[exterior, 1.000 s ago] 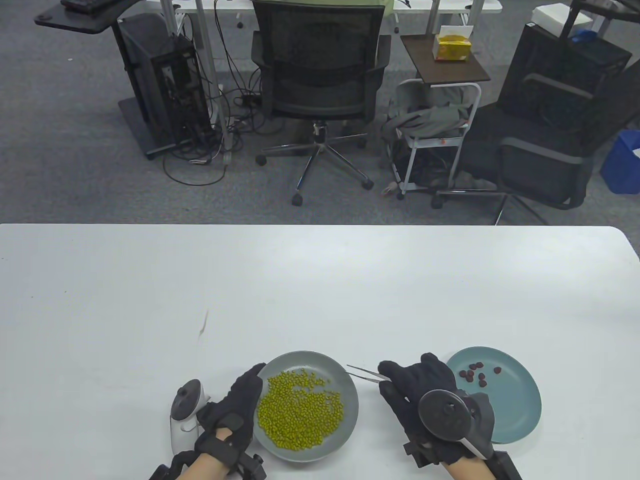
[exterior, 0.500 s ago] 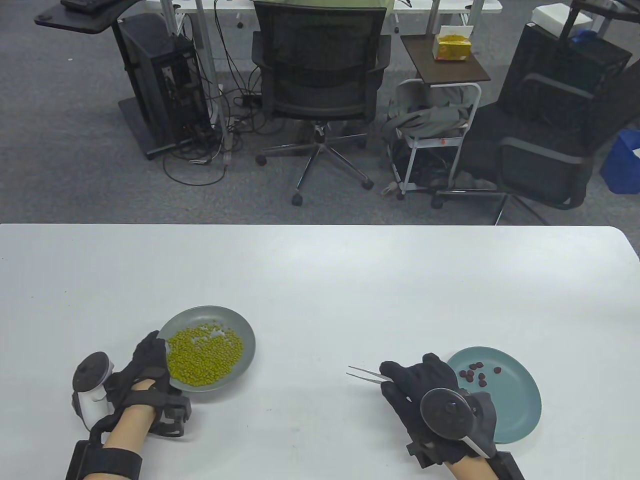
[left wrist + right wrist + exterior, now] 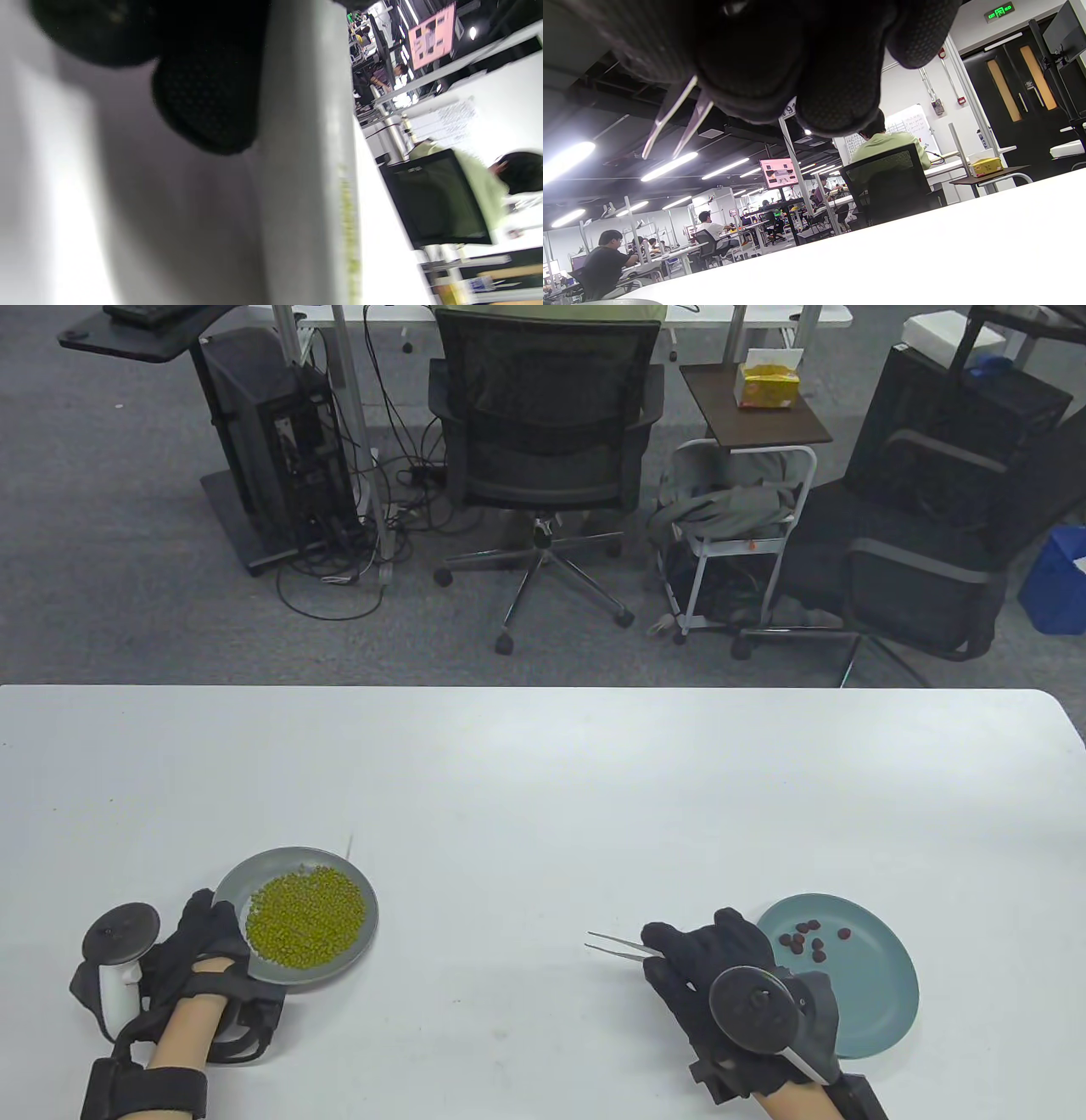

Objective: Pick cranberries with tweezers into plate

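Change: our left hand has carried the grey plate of green beans far left, off centre; sorting looks finished.
Left grip: grasping that plate's rim.
Right grip: our right hand grasping tweezers, tips apart, empty.
Cranberries: seven, we count, on the blue plate, right bench.
Plates: two.

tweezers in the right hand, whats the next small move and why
Probably swing the tweezers right, toward the cranberries on the blue plate. The right hand holds them with empty tips pointing left, and the left hand holds the grey plate of green beans far left.
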Demonstrator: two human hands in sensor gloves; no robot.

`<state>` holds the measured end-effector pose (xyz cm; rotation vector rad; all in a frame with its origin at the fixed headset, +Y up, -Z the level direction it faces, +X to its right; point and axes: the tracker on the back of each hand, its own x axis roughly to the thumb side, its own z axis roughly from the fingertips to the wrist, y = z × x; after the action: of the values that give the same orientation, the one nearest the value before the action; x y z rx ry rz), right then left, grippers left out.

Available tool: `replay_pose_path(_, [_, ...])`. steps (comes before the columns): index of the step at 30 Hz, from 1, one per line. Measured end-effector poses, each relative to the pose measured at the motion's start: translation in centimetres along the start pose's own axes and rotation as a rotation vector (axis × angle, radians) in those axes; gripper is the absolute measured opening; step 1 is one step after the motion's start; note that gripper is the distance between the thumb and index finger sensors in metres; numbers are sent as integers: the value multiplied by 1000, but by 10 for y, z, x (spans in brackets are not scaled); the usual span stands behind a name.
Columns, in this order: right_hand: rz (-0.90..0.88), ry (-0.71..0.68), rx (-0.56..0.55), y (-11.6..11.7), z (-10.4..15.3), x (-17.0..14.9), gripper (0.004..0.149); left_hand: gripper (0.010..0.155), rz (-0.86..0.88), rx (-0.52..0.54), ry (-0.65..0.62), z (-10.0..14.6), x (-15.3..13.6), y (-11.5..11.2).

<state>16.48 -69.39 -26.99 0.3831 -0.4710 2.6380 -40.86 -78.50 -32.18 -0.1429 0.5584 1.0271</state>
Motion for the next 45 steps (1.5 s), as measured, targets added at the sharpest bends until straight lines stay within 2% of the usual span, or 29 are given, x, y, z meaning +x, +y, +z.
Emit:
replay_pose_path(4, [6,-11,1,-1,-1,1,48,64,-350,32,45,5,4,8])
replay_pose_path(8, [15,-25,17,2,-2,4,49,68,-428,21,61,17,4,15])
replay_pose_path(10, [23,-38,20,3,-1,7,49,70,-547,72,10,28,13,18])
replay_pose_path(13, [37,-51,10,3,-2,9,48,70,-735,159,-143,55,39,15])
replay_pose_path(16, [59,-61,-6,1,-3,11,48,67,-783,163,-382,90,74,-5])
replay_pose_path(20, [58,-51,0,3,-6,9,49,66,-780,113,-728,141,114,-52])
replay_pose_path(24, [72,-45,-9,4,-8,5,49,71,-844,93,-949,169,132,-100])
replay_pose_path(26, [63,-34,-8,3,-7,3,49,74,-880,88,-1010,174,133,-119])
replay_pose_path(29, [57,-27,-7,3,-5,1,49,78,-922,55,-1039,175,125,-143])
replay_pose_path(33, [63,-36,17,8,-4,2,49,82,-980,-7,-1003,167,104,-162])
replay_pose_path(35, [79,-47,51,14,-3,4,49,83,-975,-120,-969,163,97,-169])
replay_pose_path(42, [177,-72,154,35,-3,18,50,85,-988,-124,-949,156,94,-168])
replay_pose_path(45, [335,-80,228,48,-7,27,50,85,-984,-120,-939,154,91,-166])
